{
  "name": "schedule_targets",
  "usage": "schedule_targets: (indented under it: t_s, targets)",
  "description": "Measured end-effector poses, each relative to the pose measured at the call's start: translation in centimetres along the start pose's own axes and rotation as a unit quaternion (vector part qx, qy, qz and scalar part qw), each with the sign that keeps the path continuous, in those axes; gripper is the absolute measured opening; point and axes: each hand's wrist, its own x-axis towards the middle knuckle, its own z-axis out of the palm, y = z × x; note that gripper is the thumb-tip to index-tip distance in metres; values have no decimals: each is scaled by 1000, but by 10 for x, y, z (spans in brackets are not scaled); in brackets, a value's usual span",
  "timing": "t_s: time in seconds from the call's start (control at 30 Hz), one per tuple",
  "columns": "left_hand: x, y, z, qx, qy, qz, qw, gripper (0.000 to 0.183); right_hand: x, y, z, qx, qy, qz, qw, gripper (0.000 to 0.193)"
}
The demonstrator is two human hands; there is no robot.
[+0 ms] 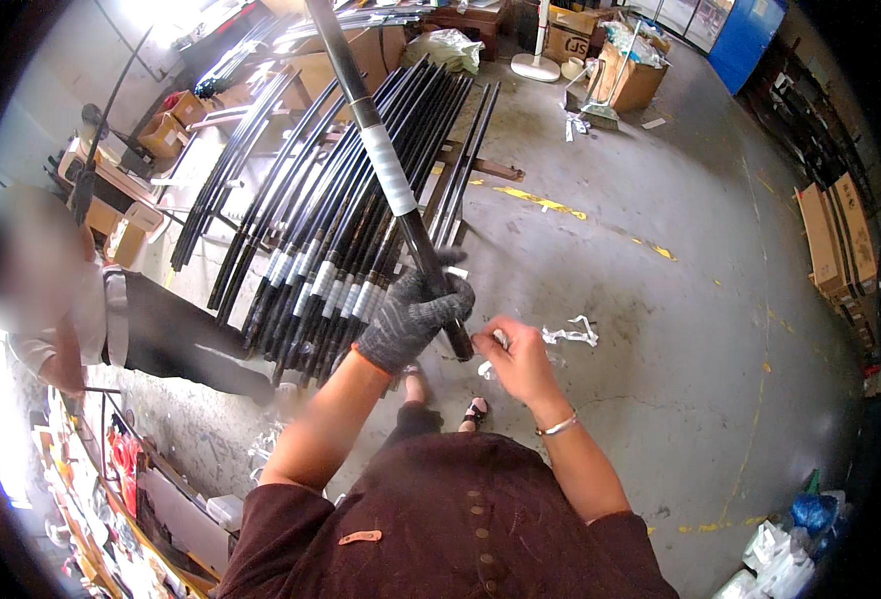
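Mostly left of the pole [389,172], dark rods [341,222] are laid side by side. The pole's lower part is clasped by the gloved left hand [416,314], fingers wrapped round; just right of its end, the bare right hand [520,357] is held curled, whether around anything cannot be told.

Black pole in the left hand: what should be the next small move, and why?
Perhaps bring the bare right hand against the lower end of the black pole to steady it: only the gloved left hand clearly grips it, near that end, and the pole runs up out of view. Right-hand contact is unclear.
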Motion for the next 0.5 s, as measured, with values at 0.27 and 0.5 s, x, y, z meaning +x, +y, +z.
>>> schedule_targets:
  t_s: [0.27, 0.5]
  targets:
    - [-10, -17, -22, 41, -3, -116, 992, 44, 27, 63, 38, -105, 39, 36, 993, 20]
    - [-15, -11, -19, -37, -44, -93, 994, 54, 69, 97, 26, -198, 122, 22, 972, 19]
